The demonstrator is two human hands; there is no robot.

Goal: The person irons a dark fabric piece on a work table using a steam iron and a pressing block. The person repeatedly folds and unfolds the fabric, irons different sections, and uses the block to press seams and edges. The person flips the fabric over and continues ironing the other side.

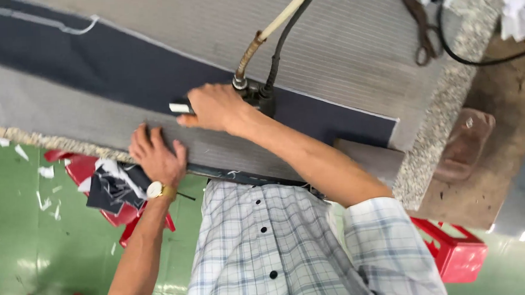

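A green floor (19, 246) strewn with white paper scraps lies under a grey padded table (352, 37) with a speckled edge. Nearest the camera is the person's checked shirt (267, 247) with dark buttons, sleeves rolled up. Low on the left a red basket (124, 215) holds dark fabric offcuts (114, 189), and a red crate (456, 251) stands on the floor to the right.

The left hand (156, 155), a gold watch (156, 190) on its wrist, lies flat with fingers spread on the grey cloth at the table's near edge; its grip is released, only pressing down. Just beyond it the right hand (216, 107) is clenched around the handle of a dark steam iron (254, 95), which rests on a long strip of navy fabric (123, 77) running across the table. A cream hose (272, 26) and a black cable (287, 34) rise from the iron toward the far side. Farther off, a dark strap (419, 22) and more cable lie at the table's far corner.
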